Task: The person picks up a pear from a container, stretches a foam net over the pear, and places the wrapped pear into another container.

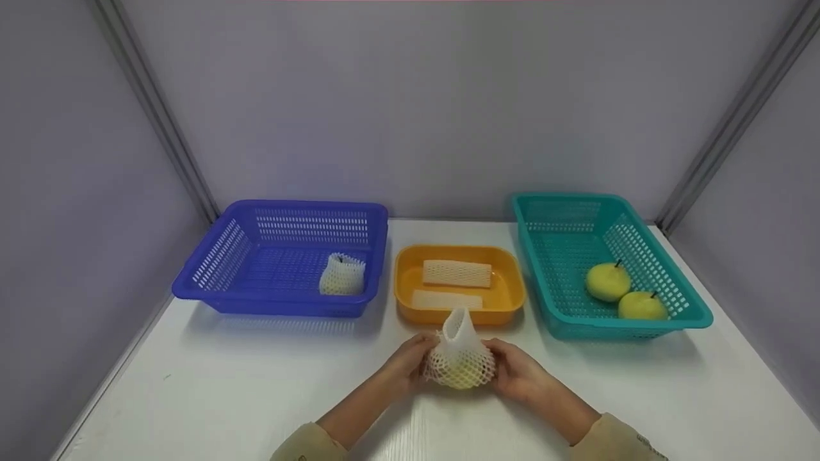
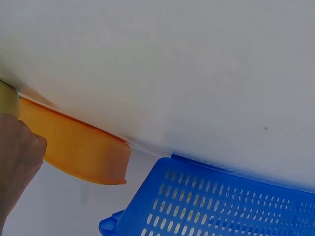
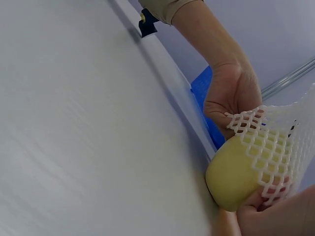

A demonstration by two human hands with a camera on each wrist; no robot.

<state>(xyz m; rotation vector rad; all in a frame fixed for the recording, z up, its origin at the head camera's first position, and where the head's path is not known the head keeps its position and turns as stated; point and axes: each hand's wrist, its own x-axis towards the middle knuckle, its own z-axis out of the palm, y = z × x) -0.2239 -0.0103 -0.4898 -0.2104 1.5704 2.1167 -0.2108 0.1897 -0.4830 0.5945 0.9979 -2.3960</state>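
Observation:
A white foam net sleeve [image 1: 459, 339] is stretched over a round yellow pear [image 3: 231, 174] just above the table, in front of the orange tray. From the left side, my left hand [image 1: 408, 363] pinches the net's lower edge. My right hand [image 1: 517, 372] grips the net's edge on the opposite side. The right wrist view shows the lower part of the pear bare below the mesh. In the head view the net's narrow open end stands up above the fruit. Part of my left hand [image 2: 19, 152] shows at the edge of the left wrist view.
An orange tray [image 1: 402, 298] holds two flat foam nets [image 1: 457, 273]. At the left, a blue basket [image 1: 275, 306] contains a netted pear [image 1: 342, 276]. A teal basket [image 1: 535, 282] at the right holds two bare pears [image 1: 608, 282]. Grey walls [image 1: 435, 115] enclose the white table [image 1: 237, 384].

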